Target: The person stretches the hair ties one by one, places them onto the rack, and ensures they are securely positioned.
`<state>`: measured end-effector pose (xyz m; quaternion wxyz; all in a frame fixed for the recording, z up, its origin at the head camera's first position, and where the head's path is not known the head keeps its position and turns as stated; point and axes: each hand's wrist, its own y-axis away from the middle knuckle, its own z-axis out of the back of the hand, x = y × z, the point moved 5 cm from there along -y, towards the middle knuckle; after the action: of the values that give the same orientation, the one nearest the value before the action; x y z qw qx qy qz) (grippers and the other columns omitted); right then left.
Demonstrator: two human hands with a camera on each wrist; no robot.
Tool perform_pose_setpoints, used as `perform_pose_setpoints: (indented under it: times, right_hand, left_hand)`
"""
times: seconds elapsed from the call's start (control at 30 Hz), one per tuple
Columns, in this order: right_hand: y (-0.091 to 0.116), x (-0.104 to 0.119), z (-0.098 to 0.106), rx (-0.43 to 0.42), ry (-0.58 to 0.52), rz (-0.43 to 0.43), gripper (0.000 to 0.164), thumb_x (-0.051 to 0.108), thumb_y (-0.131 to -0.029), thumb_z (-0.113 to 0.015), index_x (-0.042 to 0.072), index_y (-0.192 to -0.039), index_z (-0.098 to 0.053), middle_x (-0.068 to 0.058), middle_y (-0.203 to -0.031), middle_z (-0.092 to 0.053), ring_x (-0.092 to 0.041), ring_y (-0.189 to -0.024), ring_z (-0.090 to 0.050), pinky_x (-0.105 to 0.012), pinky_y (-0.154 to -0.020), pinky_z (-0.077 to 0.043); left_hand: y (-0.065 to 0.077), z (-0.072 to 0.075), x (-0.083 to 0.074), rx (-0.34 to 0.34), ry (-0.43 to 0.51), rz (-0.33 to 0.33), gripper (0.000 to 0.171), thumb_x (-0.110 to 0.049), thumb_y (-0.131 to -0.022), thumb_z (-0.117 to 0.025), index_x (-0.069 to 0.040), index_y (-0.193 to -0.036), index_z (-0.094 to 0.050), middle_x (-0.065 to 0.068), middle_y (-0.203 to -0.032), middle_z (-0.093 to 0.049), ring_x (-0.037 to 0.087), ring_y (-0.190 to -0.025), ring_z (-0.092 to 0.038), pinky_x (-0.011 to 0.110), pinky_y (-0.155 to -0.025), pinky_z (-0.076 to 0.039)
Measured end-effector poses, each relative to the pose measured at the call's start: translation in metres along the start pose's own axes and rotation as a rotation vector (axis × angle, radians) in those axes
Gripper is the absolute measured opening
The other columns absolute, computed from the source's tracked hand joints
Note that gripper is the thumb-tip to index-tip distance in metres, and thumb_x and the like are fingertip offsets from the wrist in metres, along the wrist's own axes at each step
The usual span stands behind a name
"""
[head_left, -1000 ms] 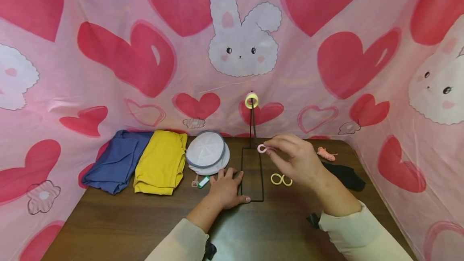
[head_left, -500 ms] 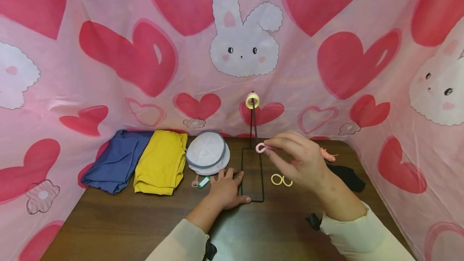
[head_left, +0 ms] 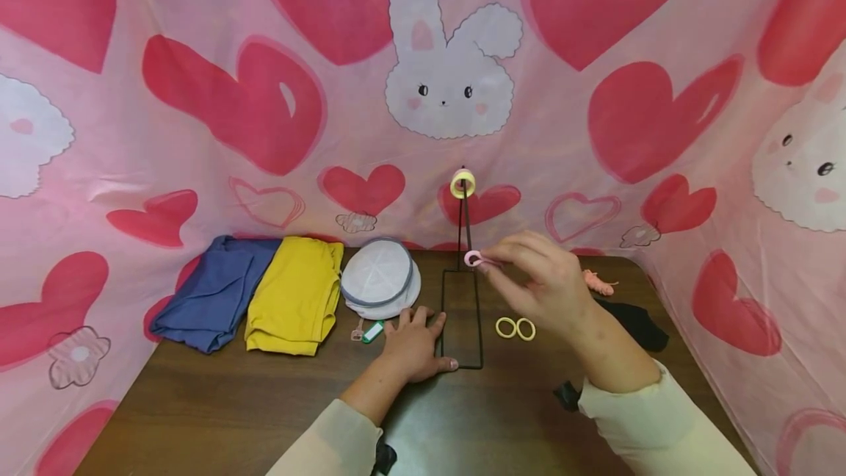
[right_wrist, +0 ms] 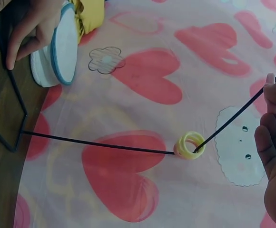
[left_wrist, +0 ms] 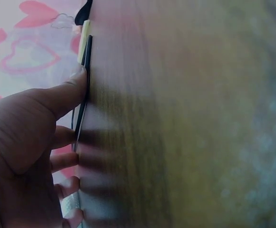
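My right hand (head_left: pixel 545 278) pinches a pink hair tie (head_left: pixel 472 258) between thumb and fingertips, stretched into a loop. In the right wrist view, this pink hair tie (right_wrist: pixel 271 95) overlaps the slanting arm of a black wire stand (right_wrist: pixel 240 112) close to its tip. Yellow and pink hair ties (head_left: pixel 463 184) hang further along that arm, at its bend. My left hand (head_left: pixel 413 347) lies spread on the table, thumb and fingers on the stand's rectangular base; the left wrist view shows the thumb (left_wrist: pixel 73 90) on its bar. Two yellow hair ties (head_left: pixel 515 327) lie right of the base.
Left of the stand are a white hat (head_left: pixel 377 274), folded yellow cloth (head_left: pixel 294 296) and folded blue cloth (head_left: pixel 214 292). A green tag (head_left: pixel 373 332) lies by my left fingers. At right sit a peach yarn bundle (head_left: pixel 598 283) and black cloth (head_left: pixel 634 323). A pink curtain stands behind.
My right hand has moved slightly up and away with the pink hair tie, bringing its loop onto the line of the stand's arm. The left hand keeps its place on the base.
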<state>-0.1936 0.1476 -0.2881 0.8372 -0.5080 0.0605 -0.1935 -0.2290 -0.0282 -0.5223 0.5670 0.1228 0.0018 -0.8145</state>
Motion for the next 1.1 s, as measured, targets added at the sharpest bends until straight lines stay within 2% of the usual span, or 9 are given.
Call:
perform_pose_setpoints:
  times: [0.27, 0.43, 0.63, 0.83, 1.1]
  right_hand:
    - [0.001, -0.015, -0.006, 0.008, 0.043, -0.05, 0.023, 0.004, -0.078, -0.086, 0.008, -0.1, -0.081, 0.0, -0.095, -0.075, -0.016, -0.085, -0.069, -0.028, -0.078, -0.055]
    - [0.003, -0.03, -0.013, 0.029, 0.04, -0.126, 0.019, 0.005, -0.083, -0.084, 0.009, -0.102, -0.081, 0.0, -0.098, -0.076, -0.014, -0.087, -0.07, -0.023, -0.076, -0.057]
    - [0.002, -0.047, -0.023, 0.033, 0.075, -0.211, 0.022, 0.003, -0.086, -0.08, 0.008, -0.107, -0.08, -0.002, -0.102, -0.073, -0.014, -0.085, -0.07, -0.027, -0.075, -0.058]
    - [-0.001, -0.064, -0.033, 0.011, 0.13, -0.245, 0.022, 0.006, -0.089, -0.078, 0.006, -0.111, -0.078, -0.006, -0.104, -0.071, -0.016, -0.084, -0.067, -0.032, -0.077, -0.055]
    - [-0.004, -0.083, -0.042, -0.037, 0.112, -0.263, 0.024, 0.003, -0.089, -0.078, 0.002, -0.113, -0.077, -0.014, -0.109, -0.067, -0.027, -0.087, -0.07, -0.038, -0.078, -0.058]
  left_hand:
    - [0.0, 0.001, -0.001, 0.005, 0.005, -0.001, 0.094, -0.075, -0.083, -0.07, -0.026, -0.159, -0.045, 0.006, -0.152, -0.042, 0.036, -0.136, -0.035, 0.063, -0.098, -0.034]
    - [0.0, 0.0, 0.0, 0.009, 0.002, 0.002, 0.095, -0.075, -0.083, -0.069, -0.026, -0.16, -0.044, 0.006, -0.153, -0.041, 0.036, -0.137, -0.034, 0.064, -0.098, -0.034]
    - [-0.001, 0.001, 0.0, 0.008, -0.001, -0.006, 0.094, -0.076, -0.084, -0.067, -0.026, -0.16, -0.043, 0.005, -0.154, -0.041, 0.036, -0.137, -0.035, 0.063, -0.098, -0.034]
    - [0.001, 0.002, -0.001, 0.0, 0.002, -0.011, 0.094, -0.075, -0.084, -0.068, -0.025, -0.16, -0.045, 0.006, -0.153, -0.042, 0.036, -0.136, -0.036, 0.063, -0.097, -0.034]
    - [0.001, 0.002, -0.001, -0.004, -0.005, -0.016, 0.094, -0.075, -0.084, -0.068, -0.025, -0.16, -0.045, 0.006, -0.153, -0.041, 0.036, -0.136, -0.035, 0.063, -0.097, -0.035]
